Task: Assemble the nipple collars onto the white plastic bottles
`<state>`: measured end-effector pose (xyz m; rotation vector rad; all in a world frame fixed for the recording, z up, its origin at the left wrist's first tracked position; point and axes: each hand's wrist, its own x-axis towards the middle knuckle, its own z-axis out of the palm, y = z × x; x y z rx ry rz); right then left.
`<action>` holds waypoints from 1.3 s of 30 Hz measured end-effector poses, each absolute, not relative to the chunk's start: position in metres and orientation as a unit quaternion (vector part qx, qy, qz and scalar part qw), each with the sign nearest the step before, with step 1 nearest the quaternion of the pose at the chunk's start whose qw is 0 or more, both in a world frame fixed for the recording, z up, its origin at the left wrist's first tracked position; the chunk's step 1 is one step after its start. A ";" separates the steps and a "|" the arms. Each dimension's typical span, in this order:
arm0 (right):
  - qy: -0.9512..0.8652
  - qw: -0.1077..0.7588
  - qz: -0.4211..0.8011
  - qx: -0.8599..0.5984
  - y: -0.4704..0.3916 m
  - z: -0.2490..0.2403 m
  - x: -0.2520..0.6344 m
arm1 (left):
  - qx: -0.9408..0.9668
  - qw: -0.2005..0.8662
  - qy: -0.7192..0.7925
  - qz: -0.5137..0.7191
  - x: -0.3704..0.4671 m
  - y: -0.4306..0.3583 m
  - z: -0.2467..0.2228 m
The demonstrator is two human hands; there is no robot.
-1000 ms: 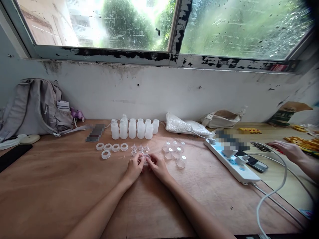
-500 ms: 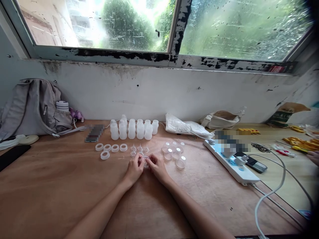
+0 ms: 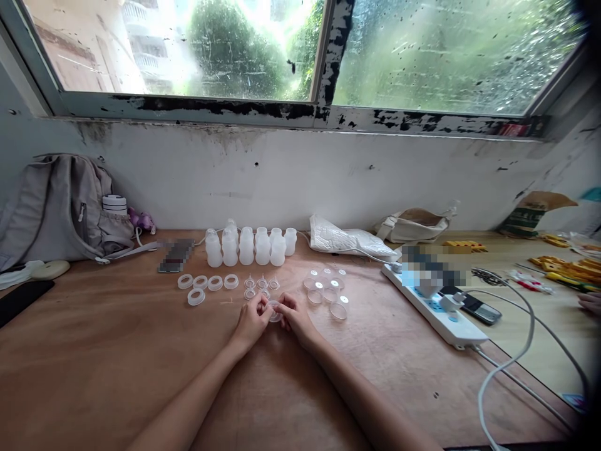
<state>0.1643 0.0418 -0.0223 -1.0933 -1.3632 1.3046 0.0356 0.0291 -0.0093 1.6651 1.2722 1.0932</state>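
Note:
Between my hands is a small ring-shaped piece (image 3: 275,312), pale and see-through. My left hand (image 3: 253,321) pinches it from the left, and the fingers of my right hand (image 3: 295,314) close on its right side. Just behind them lie clear teat-like parts (image 3: 250,284) in short rows. White rings (image 3: 215,284) rest to the left. On the right are clear round caps (image 3: 338,309), some with a white dot on top. Frosted white bottles (image 3: 246,246) stand upright in rows at the back.
A phone (image 3: 176,255) lies left of the bottles, near a grey backpack (image 3: 61,210). A white plastic package (image 3: 345,238) sits behind the caps. On the right are a power strip (image 3: 432,307), cables and another person's hand (image 3: 590,302).
The camera view has shifted slightly. My fingers have moved a little around the ring-shaped piece, and more of it shows between them.

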 end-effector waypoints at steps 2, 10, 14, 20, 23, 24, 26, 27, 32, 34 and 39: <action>-0.554 0.457 0.535 -0.445 0.041 -0.020 0.164 | 0.649 0.381 0.499 0.431 0.036 0.029 -0.010; -0.578 0.454 0.517 -0.439 0.039 -0.014 0.164 | 0.652 0.375 0.503 0.425 0.035 0.030 -0.010; -0.588 0.457 0.486 -0.458 0.040 -0.017 0.165 | 0.647 0.374 0.496 0.442 0.033 0.033 -0.013; -0.587 0.462 0.477 -0.464 0.040 -0.021 0.165 | 0.638 0.380 0.501 0.443 0.034 0.033 -0.013; -0.593 0.467 0.468 -0.460 0.039 -0.021 0.165 | 0.649 0.373 0.496 0.440 0.034 0.031 -0.011; -0.596 0.468 0.463 -0.460 0.039 -0.020 0.165 | 0.654 0.369 0.495 0.438 0.034 0.030 -0.011; -0.601 0.466 0.454 -0.464 0.039 -0.021 0.164 | 0.663 0.362 0.493 0.432 0.034 0.028 -0.011; -0.604 0.465 0.450 -0.466 0.039 -0.021 0.164 | 0.666 0.361 0.492 0.429 0.034 0.028 -0.011; -0.604 0.456 0.456 -0.468 0.038 -0.019 0.165 | 0.660 0.369 0.498 0.425 0.035 0.028 -0.013; -0.601 0.454 0.459 -0.471 0.038 -0.018 0.165 | 0.656 0.372 0.500 0.426 0.036 0.028 -0.013; -0.608 0.456 0.438 -0.480 0.040 -0.018 0.164 | 0.654 0.372 0.501 0.426 0.035 0.029 -0.014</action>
